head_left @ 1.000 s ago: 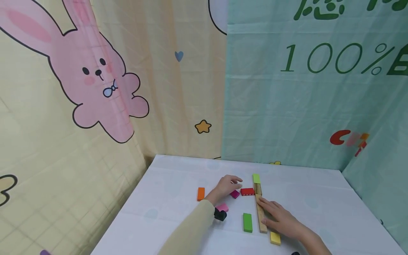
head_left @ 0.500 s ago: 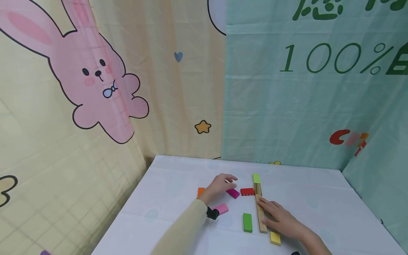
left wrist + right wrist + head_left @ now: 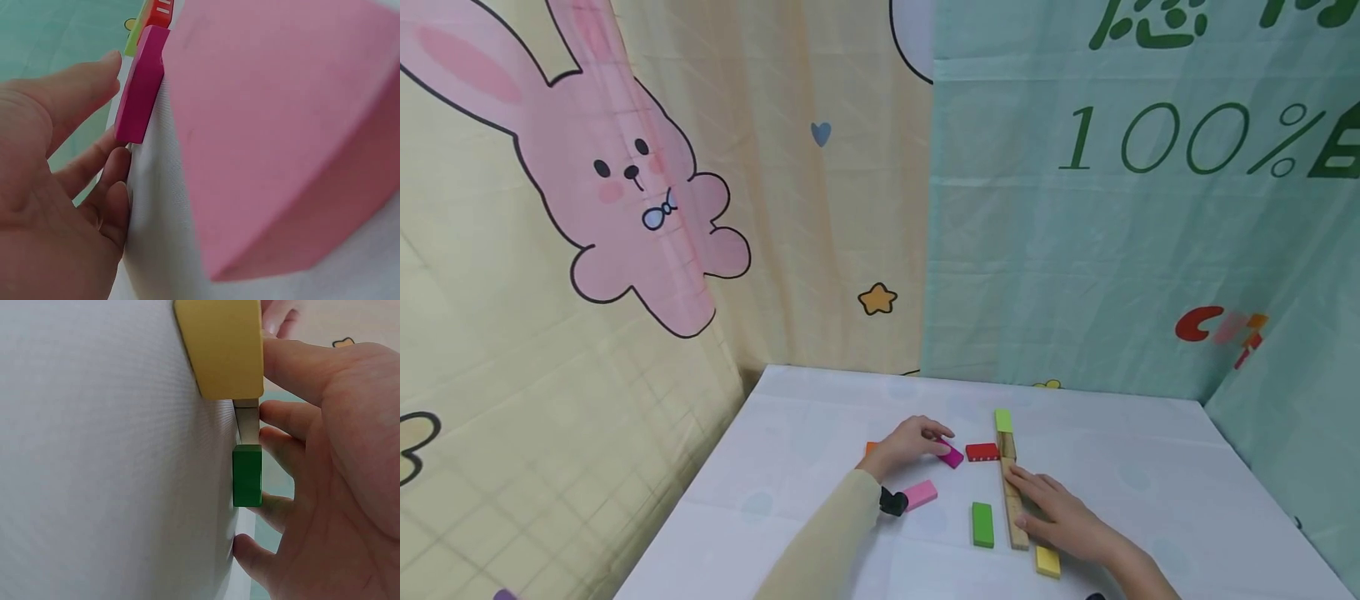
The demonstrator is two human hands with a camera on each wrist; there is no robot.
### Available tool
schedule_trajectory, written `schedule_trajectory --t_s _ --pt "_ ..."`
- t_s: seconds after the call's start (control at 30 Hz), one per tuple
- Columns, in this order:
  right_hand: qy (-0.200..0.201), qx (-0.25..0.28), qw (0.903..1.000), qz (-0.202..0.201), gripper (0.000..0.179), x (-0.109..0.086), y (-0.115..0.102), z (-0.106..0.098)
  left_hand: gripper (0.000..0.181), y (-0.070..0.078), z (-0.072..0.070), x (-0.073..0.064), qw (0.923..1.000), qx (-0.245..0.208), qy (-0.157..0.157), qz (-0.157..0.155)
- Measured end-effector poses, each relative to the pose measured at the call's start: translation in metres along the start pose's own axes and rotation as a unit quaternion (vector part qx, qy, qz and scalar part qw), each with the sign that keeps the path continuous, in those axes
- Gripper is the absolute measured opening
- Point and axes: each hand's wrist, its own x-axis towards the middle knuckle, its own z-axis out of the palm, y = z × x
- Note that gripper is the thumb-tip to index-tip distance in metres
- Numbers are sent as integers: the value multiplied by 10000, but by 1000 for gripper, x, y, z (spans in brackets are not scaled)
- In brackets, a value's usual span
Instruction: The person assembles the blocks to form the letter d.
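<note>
On the white-covered desk (image 3: pixel 827 533), a flat yellow rectangular block (image 3: pixel 1048 562) lies just on the near side of the right grip (image 3: pixel 1063 521), whose fingers are apart and rest on a long tan wood-look strip (image 3: pixel 1013 502); a flat green rectangular block (image 3: pixel 982 525) lies left of that grip, across the strip; a flat pink rectangular block (image 3: pixel 922 494) lies nearer than the left grip (image 3: pixel 913 442), whose fingers stand apart around a flat magenta rectangular block (image 3: pixel 953 455), touching or not cannot be told; a red white-dotted block (image 3: pixel 982 452) lies right of that grip; a lime-green block (image 3: pixel 1003 420) lies farthest beyond the right grip.
</note>
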Motion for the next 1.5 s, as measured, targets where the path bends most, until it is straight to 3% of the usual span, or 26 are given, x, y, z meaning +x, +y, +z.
schedule_trajectory --t_s 0.3,0.53,0.83,1.37,1.5 --pt "-1 70 9998 190 79 1 -2 -1 22 -2 5 1 9996 233 167 -60" --pt "28 -45 10000 -70 78 -1 -1 -2 20 -5 6 6 9975 693 131 58" --pt "63 -57 9999 -120 77 -1 -4 -1 19 -4 5 6 9957 890 185 158" --pt "45 -2 10000 -84 78 -2 2 -3 16 12 8 -1 9943 967 127 430" --pt "15 16 10000 -39 78 -1 1 -2 18 14 7 -4 9905 1231 160 593"
